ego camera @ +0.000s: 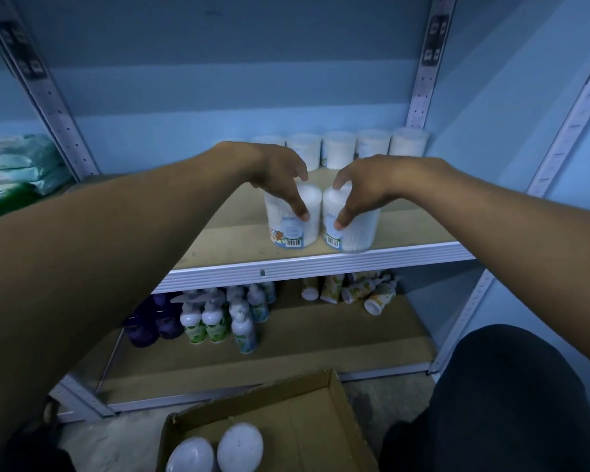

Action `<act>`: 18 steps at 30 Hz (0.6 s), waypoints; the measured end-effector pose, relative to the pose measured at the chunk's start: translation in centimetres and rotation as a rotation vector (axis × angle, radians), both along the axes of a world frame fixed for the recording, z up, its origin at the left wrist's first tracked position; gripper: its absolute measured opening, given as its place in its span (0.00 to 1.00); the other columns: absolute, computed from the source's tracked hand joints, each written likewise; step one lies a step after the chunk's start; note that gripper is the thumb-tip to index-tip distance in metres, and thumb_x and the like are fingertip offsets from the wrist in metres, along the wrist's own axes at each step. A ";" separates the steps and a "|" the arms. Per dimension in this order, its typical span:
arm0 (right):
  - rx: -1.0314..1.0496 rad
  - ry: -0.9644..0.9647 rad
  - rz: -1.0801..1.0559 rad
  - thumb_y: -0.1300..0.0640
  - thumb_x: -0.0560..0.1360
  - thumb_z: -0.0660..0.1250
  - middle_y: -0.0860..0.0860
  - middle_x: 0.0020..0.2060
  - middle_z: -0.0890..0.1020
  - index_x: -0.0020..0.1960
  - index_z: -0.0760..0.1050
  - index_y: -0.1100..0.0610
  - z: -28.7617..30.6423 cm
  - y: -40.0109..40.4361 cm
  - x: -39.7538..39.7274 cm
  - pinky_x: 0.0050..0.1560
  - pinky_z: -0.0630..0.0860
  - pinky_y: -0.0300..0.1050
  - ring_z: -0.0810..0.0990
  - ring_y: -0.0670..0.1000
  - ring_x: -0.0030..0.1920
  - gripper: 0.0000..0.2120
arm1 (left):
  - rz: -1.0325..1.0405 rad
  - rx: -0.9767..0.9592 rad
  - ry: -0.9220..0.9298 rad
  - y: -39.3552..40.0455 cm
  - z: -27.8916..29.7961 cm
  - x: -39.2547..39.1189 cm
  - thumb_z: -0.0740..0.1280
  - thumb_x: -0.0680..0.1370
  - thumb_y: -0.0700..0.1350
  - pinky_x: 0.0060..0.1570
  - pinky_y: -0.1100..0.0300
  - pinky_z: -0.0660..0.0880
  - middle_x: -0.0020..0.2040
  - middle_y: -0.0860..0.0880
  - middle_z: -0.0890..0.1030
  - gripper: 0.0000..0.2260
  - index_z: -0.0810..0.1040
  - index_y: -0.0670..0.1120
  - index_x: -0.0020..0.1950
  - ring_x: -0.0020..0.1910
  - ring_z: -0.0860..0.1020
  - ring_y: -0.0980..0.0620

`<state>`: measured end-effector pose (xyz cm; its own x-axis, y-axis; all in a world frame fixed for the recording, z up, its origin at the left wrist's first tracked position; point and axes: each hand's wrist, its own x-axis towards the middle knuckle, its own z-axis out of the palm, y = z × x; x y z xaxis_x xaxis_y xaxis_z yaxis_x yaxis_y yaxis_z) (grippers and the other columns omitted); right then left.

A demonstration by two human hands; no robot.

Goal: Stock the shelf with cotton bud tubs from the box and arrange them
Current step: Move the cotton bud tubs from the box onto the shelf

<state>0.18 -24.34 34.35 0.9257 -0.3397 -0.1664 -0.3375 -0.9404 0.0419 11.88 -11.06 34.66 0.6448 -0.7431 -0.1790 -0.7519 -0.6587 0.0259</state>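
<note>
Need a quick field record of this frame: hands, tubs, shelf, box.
left hand: grips left front tub from above
right hand: grips right front tub from above
front tubs: upright, side by side near shelf front edge
back row: tubs along the wall
box: on floor, two tubs visible
lower shelf: bottles

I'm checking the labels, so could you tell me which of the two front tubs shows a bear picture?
The left tub, held by the left hand. The right tub, under the right hand, shows only a barcode.
</note>
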 end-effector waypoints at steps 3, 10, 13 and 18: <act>-0.006 -0.076 0.041 0.43 0.66 0.79 0.51 0.69 0.74 0.73 0.69 0.50 -0.9 0.0 -0.6 0.59 0.73 0.48 0.72 0.55 0.67 0.39 | -0.005 -0.023 0.016 0.1 -0.2 0.0 0.78 0.64 0.62 0.64 0.50 0.75 0.71 0.53 0.72 0.38 0.72 0.53 0.71 0.66 0.74 0.48; 0.002 -0.137 0.031 0.43 0.66 0.79 0.53 0.67 0.73 0.72 0.70 0.49 -1.4 -0.7 -0.6 0.58 0.74 0.50 0.71 0.55 0.67 0.38 | -0.008 -0.026 -0.015 -0.9 -0.5 0.2 0.79 0.62 0.63 0.61 0.50 0.77 0.68 0.52 0.75 0.38 0.75 0.52 0.69 0.62 0.78 0.46; -0.004 -0.143 0.007 0.43 0.66 0.79 0.55 0.67 0.72 0.72 0.70 0.49 -1.5 -1.5 -0.5 0.57 0.74 0.50 0.73 0.56 0.65 0.38 | -0.012 -0.038 -0.031 -1.7 -0.6 0.4 0.79 0.62 0.64 0.60 0.50 0.78 0.66 0.52 0.76 0.37 0.75 0.52 0.68 0.61 0.78 0.46; -0.010 -0.140 -0.021 0.42 0.64 0.80 0.54 0.67 0.73 0.71 0.71 0.49 -1.4 -3.5 -0.1 0.57 0.75 0.50 0.74 0.56 0.65 0.38 | -0.025 -0.086 -0.062 -3.7 -0.9 0.5 0.78 0.63 0.63 0.59 0.51 0.78 0.65 0.51 0.78 0.36 0.77 0.51 0.67 0.60 0.79 0.47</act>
<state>0.12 -27.87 32.94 0.9322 -0.3605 -0.0321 -0.3606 -0.9327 0.0025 12.33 -14.79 33.71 0.6339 -0.7699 -0.0740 -0.7699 -0.6372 0.0350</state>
